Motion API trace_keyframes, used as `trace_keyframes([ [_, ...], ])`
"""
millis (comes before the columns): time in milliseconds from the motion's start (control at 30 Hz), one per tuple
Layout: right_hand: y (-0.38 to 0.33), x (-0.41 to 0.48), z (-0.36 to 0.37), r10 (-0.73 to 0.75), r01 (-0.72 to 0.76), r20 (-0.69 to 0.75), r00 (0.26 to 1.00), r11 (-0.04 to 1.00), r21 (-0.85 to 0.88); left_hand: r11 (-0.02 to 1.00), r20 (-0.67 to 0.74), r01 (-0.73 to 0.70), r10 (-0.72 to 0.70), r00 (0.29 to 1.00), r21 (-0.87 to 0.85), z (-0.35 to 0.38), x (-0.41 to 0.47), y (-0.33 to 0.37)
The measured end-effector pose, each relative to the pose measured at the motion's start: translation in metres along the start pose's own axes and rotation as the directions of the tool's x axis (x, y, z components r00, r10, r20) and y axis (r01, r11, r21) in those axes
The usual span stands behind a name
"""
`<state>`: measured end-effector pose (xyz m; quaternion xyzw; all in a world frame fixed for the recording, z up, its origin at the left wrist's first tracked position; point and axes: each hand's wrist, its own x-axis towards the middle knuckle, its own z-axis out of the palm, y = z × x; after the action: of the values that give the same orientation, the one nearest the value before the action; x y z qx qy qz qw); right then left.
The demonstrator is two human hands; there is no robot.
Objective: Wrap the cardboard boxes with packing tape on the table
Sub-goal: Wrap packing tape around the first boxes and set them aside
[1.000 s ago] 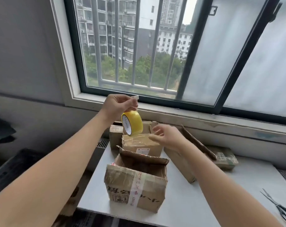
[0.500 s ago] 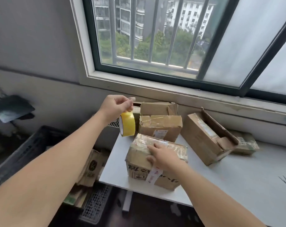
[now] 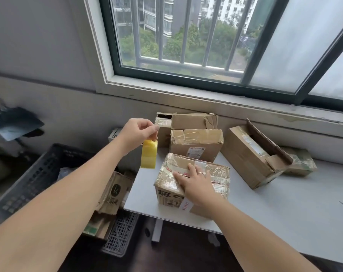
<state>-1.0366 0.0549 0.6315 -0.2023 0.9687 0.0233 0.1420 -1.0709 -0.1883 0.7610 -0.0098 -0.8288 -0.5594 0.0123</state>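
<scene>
**Tape in hand, nothing laid yet**

The left hand (image 3: 136, 132) pinches the loose end of a yellow roll of packing tape (image 3: 149, 157) between thumb and forefinger. The roll dangles near the left edge of the white table (image 3: 265, 209). The right hand (image 3: 194, 181) lies flat, fingers straight, on the near brown cardboard box (image 3: 170, 167) (glossy with old tape). No fresh strip appears laid; the open-flapped brown cardboard box (image 3: 245, 152) and those behind likely remain.
</scene>
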Motion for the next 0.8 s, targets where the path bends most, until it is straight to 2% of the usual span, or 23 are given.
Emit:
trace_keyframes([
  [300,0.009,0.002,-0.004,0.051,-0.054,0.019,0.999,0.983,0.177,0.987,0.206,-0.052,0.082,0.975,-0.149,0.028,0.003,0.021],
  [433,0.024,0.003,-0.015,0.061,-0.013,-0.105,0.993,0.911,0.413,0.985,0.206,-0.058,0.091,0.974,-0.161,0.038,0.006,0.022],
  [567,0.037,-0.004,-0.023,0.141,-0.009,-0.201,0.970,0.839,0.545,0.978,0.191,-0.067,0.105,0.976,-0.197,0.043,0.009,0.025],
  [633,0.039,-0.008,-0.034,0.243,0.002,-0.268,0.932,0.738,0.675,0.971,0.185,-0.076,0.119,0.976,-0.225,0.045,0.010,0.031],
  [667,0.039,-0.011,-0.043,0.301,0.034,-0.292,0.908,0.641,0.767,0.964,0.180,-0.074,0.123,0.976,-0.255,0.048,0.011,0.035],
  [733,0.037,-0.021,-0.067,0.361,0.161,-0.297,0.884,0.361,0.919,0.943,0.156,-0.054,0.110,0.982,-0.328,0.054,0.012,0.044],
  [767,0.035,-0.026,-0.081,0.349,0.209,-0.285,0.893,0.240,0.948,0.931,0.143,-0.039,0.098,0.985,-0.362,0.058,0.013,0.049],
  [800,0.035,-0.031,-0.093,0.310,0.237,-0.281,0.908,0.173,0.956,0.919,0.133,-0.028,0.087,0.987,-0.393,0.062,0.014,0.054],
])
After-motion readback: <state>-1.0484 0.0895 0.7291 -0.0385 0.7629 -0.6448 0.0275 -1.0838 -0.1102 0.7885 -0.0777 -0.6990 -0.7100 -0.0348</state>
